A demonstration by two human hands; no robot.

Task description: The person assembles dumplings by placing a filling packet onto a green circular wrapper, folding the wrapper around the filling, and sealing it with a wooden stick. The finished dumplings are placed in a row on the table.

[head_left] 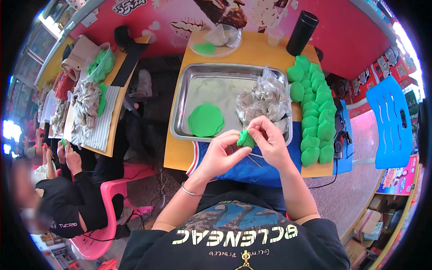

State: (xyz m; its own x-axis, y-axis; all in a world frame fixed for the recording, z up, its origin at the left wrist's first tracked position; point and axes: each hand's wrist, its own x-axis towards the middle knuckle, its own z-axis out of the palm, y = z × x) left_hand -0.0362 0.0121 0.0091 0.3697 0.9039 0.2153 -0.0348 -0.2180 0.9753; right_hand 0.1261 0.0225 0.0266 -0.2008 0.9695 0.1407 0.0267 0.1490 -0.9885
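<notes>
Over the near edge of a metal tray [185, 76], my left hand [221, 155] and my right hand [271, 140] hold a small gathered green piece [245, 139] between them. My left fingers and thumb pinch it from the left; my right thumb and index finger pinch its upper right side. It has the same green as the stack of thin round green sheets [206, 120] in the tray. To the right of that stack lies a heap of greyish lumps in clear plastic [265, 99]. Thin sticks [255, 162] show just below my hands.
Overlapping green rounded pieces [318, 112] stand in rows along the table's right side. A black bottle [302, 32] and a clear bowl [215, 45] are at the back. A blue chair [390, 123] is at right. On the left, another person sits by a second table [108, 130].
</notes>
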